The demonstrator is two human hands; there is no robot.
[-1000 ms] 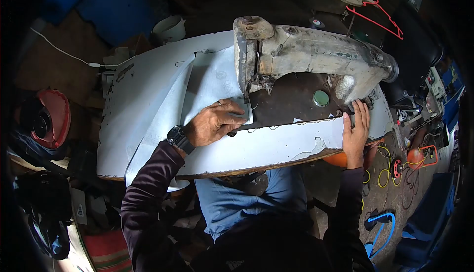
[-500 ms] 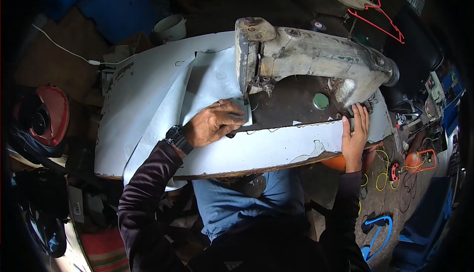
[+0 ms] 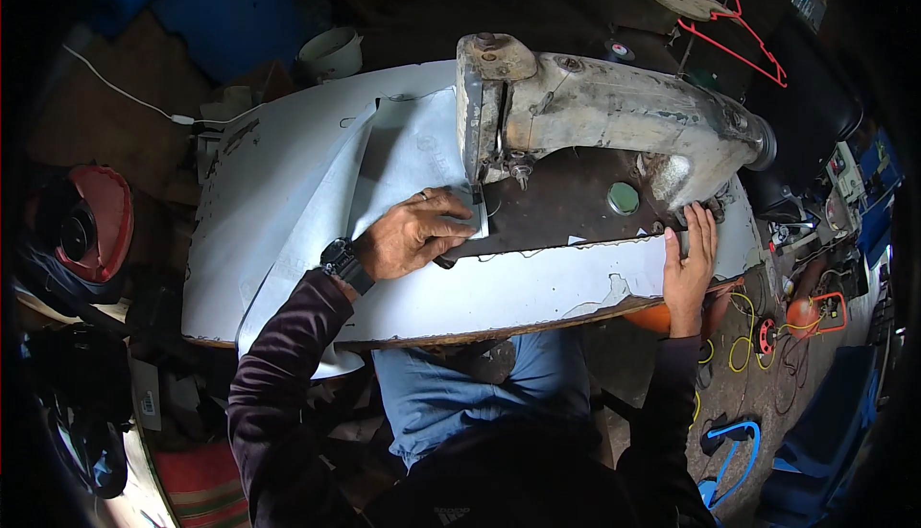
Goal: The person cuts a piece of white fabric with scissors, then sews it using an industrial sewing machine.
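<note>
A worn grey sewing machine (image 3: pixel 614 111) stands on a white table (image 3: pixel 249 211). A pale sheet of fabric (image 3: pixel 408 159) lies under its needle and hangs over the table's front edge. My left hand (image 3: pixel 413 235), with a ring and a wristwatch, presses flat on the fabric just left of the needle. My right hand (image 3: pixel 689 259) rests at the machine's right end, fingers up against the handwheel area near the table edge.
A white bucket (image 3: pixel 331 51) stands behind the table. A red hanger (image 3: pixel 734 34) hangs at the top right. A red-rimmed round object (image 3: pixel 91 226) lies at the left. Yellow and blue cables (image 3: pixel 743 346) cover the floor at the right.
My left hand and the fabric have slid slightly away from me, toward the needle. My right hand stays at the machine's right end.
</note>
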